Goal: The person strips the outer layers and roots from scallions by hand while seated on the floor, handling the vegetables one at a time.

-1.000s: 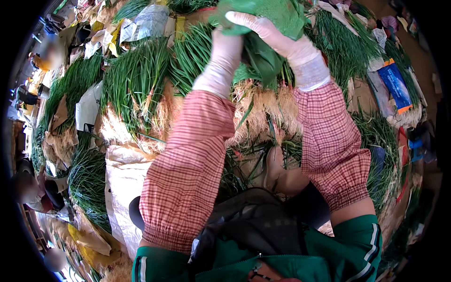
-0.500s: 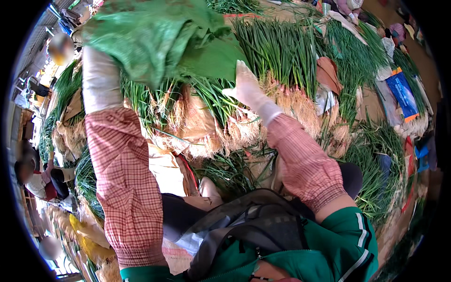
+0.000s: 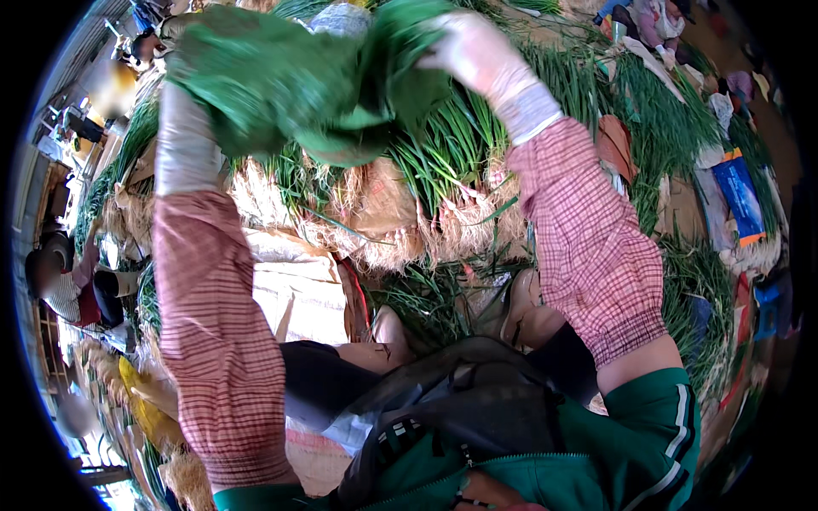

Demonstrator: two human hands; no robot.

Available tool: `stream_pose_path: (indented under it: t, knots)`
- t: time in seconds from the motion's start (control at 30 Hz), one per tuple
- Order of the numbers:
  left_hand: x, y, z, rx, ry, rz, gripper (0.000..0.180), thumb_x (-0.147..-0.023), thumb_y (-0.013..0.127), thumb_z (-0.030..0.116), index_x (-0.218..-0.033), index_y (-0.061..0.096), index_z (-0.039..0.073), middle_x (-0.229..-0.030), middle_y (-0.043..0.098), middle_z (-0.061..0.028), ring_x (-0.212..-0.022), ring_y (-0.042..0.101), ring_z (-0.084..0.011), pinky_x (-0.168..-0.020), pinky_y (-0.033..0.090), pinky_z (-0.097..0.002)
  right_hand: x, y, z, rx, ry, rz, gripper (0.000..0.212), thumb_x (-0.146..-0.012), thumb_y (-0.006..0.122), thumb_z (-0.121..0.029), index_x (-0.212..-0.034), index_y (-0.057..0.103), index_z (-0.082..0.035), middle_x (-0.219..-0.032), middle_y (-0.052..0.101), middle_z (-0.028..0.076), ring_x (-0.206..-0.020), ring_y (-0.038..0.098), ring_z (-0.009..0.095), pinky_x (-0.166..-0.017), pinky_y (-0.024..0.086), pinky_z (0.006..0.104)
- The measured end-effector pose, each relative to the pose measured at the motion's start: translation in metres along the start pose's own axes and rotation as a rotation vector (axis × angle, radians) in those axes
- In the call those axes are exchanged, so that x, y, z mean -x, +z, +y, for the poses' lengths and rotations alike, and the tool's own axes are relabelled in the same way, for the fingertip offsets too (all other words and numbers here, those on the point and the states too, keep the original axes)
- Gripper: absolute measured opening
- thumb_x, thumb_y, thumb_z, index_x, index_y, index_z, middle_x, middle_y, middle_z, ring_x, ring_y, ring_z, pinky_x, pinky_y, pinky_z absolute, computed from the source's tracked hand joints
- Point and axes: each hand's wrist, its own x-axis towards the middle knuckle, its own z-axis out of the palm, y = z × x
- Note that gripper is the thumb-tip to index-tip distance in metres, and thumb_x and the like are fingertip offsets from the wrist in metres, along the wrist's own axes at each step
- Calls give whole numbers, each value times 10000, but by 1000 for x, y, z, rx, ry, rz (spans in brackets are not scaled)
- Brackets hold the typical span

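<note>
A crumpled green plastic sheet (image 3: 281,81), smeared by motion, hangs between my two arms above bundles of green onions. My right hand (image 3: 477,55), in a pale glove, grips its bunched right end. The sheet covers the fingers of my left hand; only the white-gloved wrist (image 3: 186,145) shows, so its grip is hidden. Below the sheet, green onions (image 3: 452,162) lie with leaves pointing away and pale, stringy roots (image 3: 464,226) toward me, partly on brown sacking (image 3: 375,200).
A pale sack (image 3: 294,285) lies left of my feet. More onion bundles (image 3: 656,119) spread to the right, near a blue and orange packet (image 3: 737,196). People sit at the far left (image 3: 64,285) and far right (image 3: 656,25). Loose leaves (image 3: 426,302) litter the ground before me.
My right hand has moved up and away from me, going from resting spread at the sheet's edge to gripping it. The sheet's right side is now lifted and bunched.
</note>
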Motion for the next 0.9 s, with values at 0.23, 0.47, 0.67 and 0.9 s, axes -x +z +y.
stream_pose_path:
  t: [0.23, 0.47, 0.67, 0.9]
  knots:
    - [160, 145, 6, -197, 290, -152, 384, -771, 488, -10, -1153, 513, -41, -1037, 581, -218, -968, 565, -324, -858, 438, -366, 64, 135, -18, -856, 563, 217, 397, -771, 690, -280, -992, 647, 47, -1041, 656, 161, -923, 598, 246, -838, 440, 284]
    - [230, 149, 54, 265, -9, -376, 483, -873, 472, 42, -1348, 393, 11, -1255, 510, -166, -1190, 477, -221, -1004, 359, -324, 82, 30, 51, -1022, 225, 822, 156, -800, 478, -33, -816, 633, -31, -782, 623, 115, -682, 594, 256, -632, 494, 384]
    - [197, 134, -1, 361, -108, -187, 324, -896, 499, 98, -1198, 533, -15, -1193, 541, -91, -1103, 523, -177, -975, 387, -305, 175, -167, -129, -672, -343, 522, 280, -881, 386, -119, -1033, 597, -15, -904, 653, 109, -796, 628, 219, -730, 526, 324]
    - [171, 169, -36, 365, -204, -353, 373, -952, 414, 134, -1283, 453, -33, -1273, 513, -119, -1168, 512, -223, -971, 397, -285, 387, -258, -265, 55, -223, 1012, 276, -886, 432, -127, -1079, 593, -15, -938, 641, 103, -812, 620, 196, -711, 521, 319]
